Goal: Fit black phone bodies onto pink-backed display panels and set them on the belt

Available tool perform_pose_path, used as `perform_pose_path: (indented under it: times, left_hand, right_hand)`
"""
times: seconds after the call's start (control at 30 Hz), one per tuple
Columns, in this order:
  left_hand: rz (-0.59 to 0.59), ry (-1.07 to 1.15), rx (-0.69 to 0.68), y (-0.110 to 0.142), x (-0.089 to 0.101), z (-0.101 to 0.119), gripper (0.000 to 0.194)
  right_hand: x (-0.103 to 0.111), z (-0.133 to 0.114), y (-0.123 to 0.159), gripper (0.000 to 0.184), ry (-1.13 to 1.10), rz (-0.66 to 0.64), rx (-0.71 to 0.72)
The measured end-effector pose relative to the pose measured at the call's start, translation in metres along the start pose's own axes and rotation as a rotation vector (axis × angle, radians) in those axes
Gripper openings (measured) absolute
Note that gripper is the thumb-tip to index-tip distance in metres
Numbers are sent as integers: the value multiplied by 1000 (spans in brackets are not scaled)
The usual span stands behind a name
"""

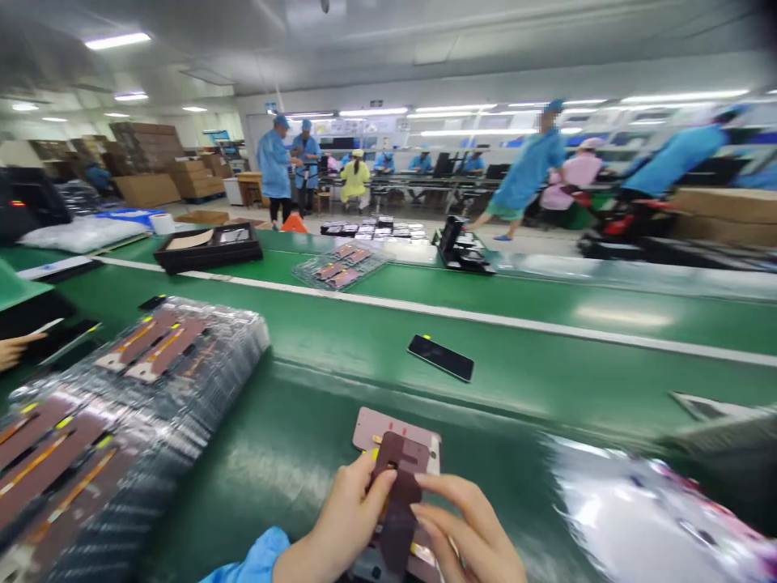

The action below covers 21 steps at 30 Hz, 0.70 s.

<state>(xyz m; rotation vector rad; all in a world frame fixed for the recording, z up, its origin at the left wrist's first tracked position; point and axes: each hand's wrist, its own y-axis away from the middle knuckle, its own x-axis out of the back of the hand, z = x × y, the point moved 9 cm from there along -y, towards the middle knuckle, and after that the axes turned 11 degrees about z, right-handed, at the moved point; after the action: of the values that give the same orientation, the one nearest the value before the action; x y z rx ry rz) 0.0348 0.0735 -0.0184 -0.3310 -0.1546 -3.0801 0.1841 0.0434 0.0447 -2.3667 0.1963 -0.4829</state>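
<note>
Low in the middle of the view, my left hand (346, 518) and my right hand (467, 530) both pinch a dark brown flexible strip (397, 494) that lies over a pinkish flat panel (397, 441). The panel rests on the green work surface (273, 461) in front of me. My left thumb presses the strip near its upper end; my right fingers curl around its lower part. Beyond the panel, a black phone screen (440, 357) lies flat on the green conveyor belt.
Stacks of clear plastic trays (121, 405) holding brown-and-pink panels stand at my left. Another person's hand (15, 350) shows at the far left edge. A black tray (208, 247) and more parts sit across the belt. Shiny plastic wrap (655, 518) lies at lower right. People in blue coats move in the background.
</note>
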Motion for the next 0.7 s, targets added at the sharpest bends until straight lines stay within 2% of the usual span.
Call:
perform_pose_path:
  times: [0.1,0.2,0.27,0.33,0.43,0.53,0.6,0.63,0.7]
  left_hand:
    - [-145,53,81,4,-13,-3,46]
    - [-265,98,106,11,-25,-5,54]
    - [-306,116,87,13,-30,-7,55]
    - [-319,122,64,13,-31,-12,54]
    - [-325,131,42,11,-32,-21,56]
    - [-256,124,-6,6,-28,-22,52]
    - [-186,162,-9,3,-24,-19,46]
    - [-160,208,7,1,-23,-17,44]
    - [-136,326,63,0,-21,-14,43]
  right_hand:
    - [0,11,-21,14,-9,70,-130]
    - [-1,28,-32,22,-21,79,-256]
    - [-3,32,-36,23,-20,64,-270]
    - [-7,29,-38,21,-22,5,-226]
    - [-7,10,-41,20,52,-12,-23]
    - [-2,-29,-33,23,295,130,388]
    - [-10,-52,-19,22,442,142,645]
    - [-17,-59,-13,22,493,114,722]
    - [-24,-67,-6,22,535,59,776]
